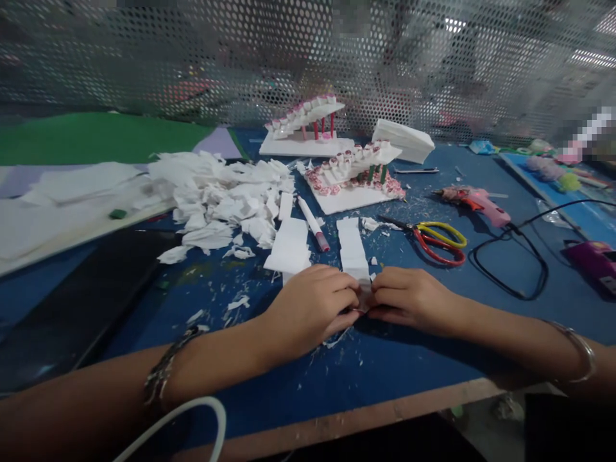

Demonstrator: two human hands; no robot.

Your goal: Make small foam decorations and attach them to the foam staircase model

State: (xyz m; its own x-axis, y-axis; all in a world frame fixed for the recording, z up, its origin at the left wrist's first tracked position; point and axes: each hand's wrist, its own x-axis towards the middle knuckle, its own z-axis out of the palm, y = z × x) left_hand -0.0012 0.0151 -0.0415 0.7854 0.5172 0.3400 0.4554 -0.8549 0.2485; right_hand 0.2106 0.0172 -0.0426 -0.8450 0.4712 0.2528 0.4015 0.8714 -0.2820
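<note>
My left hand (320, 301) and my right hand (409, 298) meet near the front of the blue table, fingers closed on the near end of a white paper strip (353, 247). The strip runs away from me, flat on the table, and its gripped end is partly hidden by my fingers. Left of it lies a wider white paper piece (290, 244), close to my left hand. A white marker with a reddish end (312, 223) rests between the two papers. Scissors (428, 240) with red and yellow handles lie beyond my right hand.
A heap of torn white paper (226, 192) covers the left. Two white stair-like models (356, 170) stand at the back before a perforated metal screen (289, 51). A pink glue gun (474, 200) with a black cord lies right. A dark flat panel (86, 301) is at left.
</note>
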